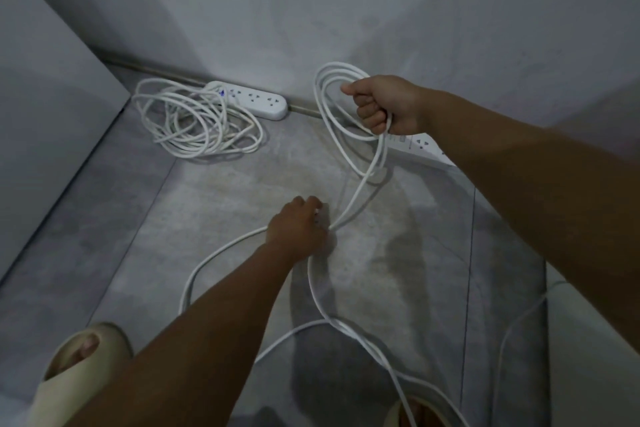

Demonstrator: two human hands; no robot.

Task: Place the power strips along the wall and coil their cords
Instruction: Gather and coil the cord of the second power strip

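Observation:
A white power strip (pixel 254 99) lies against the foot of the wall at the back left, its cord (pixel 194 121) in a loose coil on the floor beside it. A second white power strip (pixel 420 146) lies along the wall to the right, partly hidden by my right forearm. My right hand (pixel 382 104) is raised and shut on several loops of this strip's white cord (pixel 360 198). Lower down, my left hand (pixel 299 227) is shut on the same cord, which runs up to the loops and trails back across the floor toward me.
A grey panel (pixel 52 107) stands along the left side. The wall (pixel 346 10) closes off the back. My feet in cream slippers (pixel 83 357) are at the bottom. Another white cord (pixel 512 329) runs along the floor at the right beside a pale edge.

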